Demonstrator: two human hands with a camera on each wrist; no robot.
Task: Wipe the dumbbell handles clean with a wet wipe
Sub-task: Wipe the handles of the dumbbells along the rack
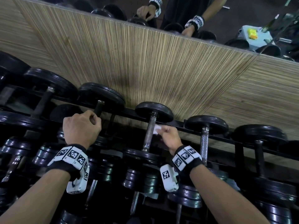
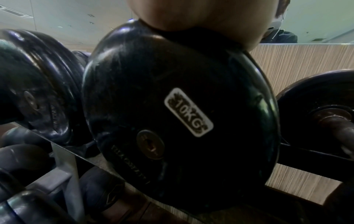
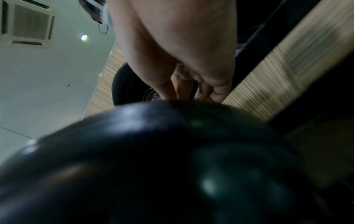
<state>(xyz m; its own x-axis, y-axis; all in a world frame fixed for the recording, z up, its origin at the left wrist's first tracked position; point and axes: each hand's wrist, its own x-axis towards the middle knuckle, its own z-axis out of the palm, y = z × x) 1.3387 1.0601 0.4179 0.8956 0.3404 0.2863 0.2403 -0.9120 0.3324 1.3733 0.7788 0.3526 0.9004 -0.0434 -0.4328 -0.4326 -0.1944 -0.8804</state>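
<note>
With the wet wipe (image 1: 156, 129) pinched in the right hand (image 1: 169, 139) against a racked dumbbell handle (image 1: 149, 133), wiping is judged underway, a stroke along it being needed next, while the left hand (image 1: 81, 126) is curled on the neighbouring dumbbell (image 1: 98, 109).

Both forearms are bare, each wrist wrapped in a black band (image 1: 68, 168) faced with white tiles printed with black square codes, a white boxy camera unit (image 1: 169, 178) with its own code hanging beneath.
</note>
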